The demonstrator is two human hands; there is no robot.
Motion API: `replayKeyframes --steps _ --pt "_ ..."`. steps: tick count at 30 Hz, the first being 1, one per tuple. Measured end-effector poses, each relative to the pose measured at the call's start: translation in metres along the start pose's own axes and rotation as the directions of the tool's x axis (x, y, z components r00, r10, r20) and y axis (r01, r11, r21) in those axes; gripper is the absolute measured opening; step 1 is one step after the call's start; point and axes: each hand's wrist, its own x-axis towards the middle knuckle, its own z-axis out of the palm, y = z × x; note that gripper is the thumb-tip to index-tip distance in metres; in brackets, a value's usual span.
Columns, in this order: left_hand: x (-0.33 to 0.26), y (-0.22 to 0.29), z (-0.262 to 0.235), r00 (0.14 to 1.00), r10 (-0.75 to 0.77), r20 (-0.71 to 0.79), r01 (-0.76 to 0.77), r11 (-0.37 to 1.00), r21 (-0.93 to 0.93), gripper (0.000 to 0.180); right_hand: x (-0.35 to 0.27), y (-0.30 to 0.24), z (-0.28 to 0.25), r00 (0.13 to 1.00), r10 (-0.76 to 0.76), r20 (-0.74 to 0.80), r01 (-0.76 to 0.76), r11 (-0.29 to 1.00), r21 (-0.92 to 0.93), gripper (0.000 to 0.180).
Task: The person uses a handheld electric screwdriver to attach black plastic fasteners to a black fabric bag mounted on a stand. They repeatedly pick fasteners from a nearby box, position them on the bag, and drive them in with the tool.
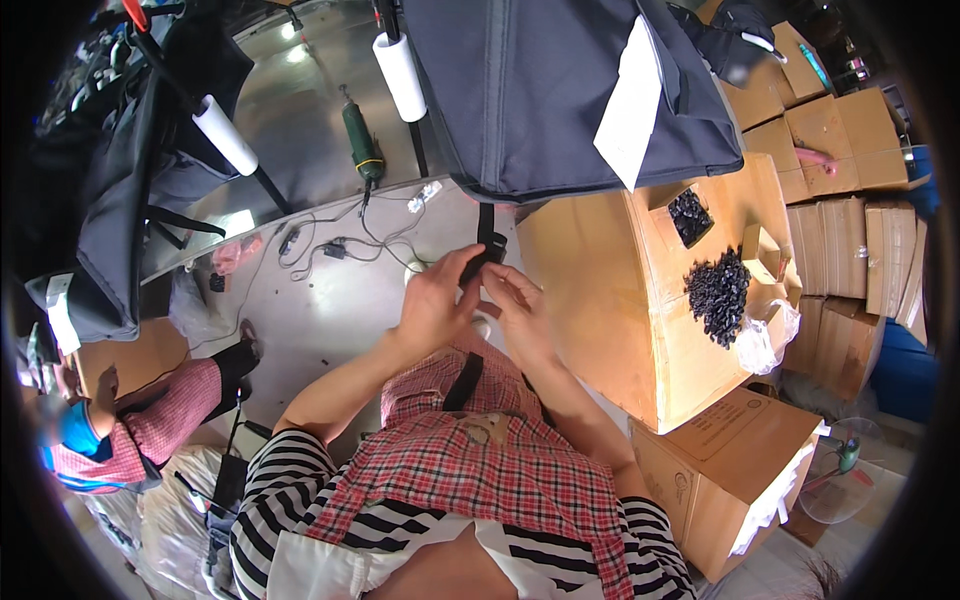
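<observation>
Both hands meet in front of my chest at a black webbing strap [486, 222] that comes down from the lower edge of a large black fabric piece [560, 95]. My left hand [438, 300] is closed around the strap, at a small black plastic fitting [494, 246] that looks like a buckle. Beside it, my right hand [515, 300] pinches at the strap below the fitting; its fingertips partly hide what they grip. A loose black strap end [464, 383] lies over my red checked apron [450, 430]. A white paper tag [632, 110] hangs on the fabric.
At right, a big cardboard box [600, 290] carries a heap of small black plastic parts [718, 298] and a small open carton [690, 216]. A green power tool [362, 140] lies on the metal table, cords trailing floorward. Another person [170, 420] sits at left.
</observation>
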Motion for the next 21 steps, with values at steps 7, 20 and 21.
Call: replayKeyframes --steps 7,20,21 --pt "0.017 0.007 -0.028 0.964 -0.193 0.183 0.231 0.948 -0.219 0.025 0.017 -0.043 -0.009 0.775 -0.513 0.369 0.608 0.445 -0.658 0.068" --pt "0.058 0.03 -0.127 0.949 0.184 0.256 -0.277 0.874 0.4 0.009 0.055 -0.072 -0.022 0.668 -0.504 0.548 0.712 0.218 -0.667 0.012" --pt "0.058 0.032 -0.138 0.948 0.166 0.272 -0.269 0.874 0.404 0.009 0.058 -0.072 -0.03 0.678 -0.501 0.538 0.699 0.214 -0.682 0.012"
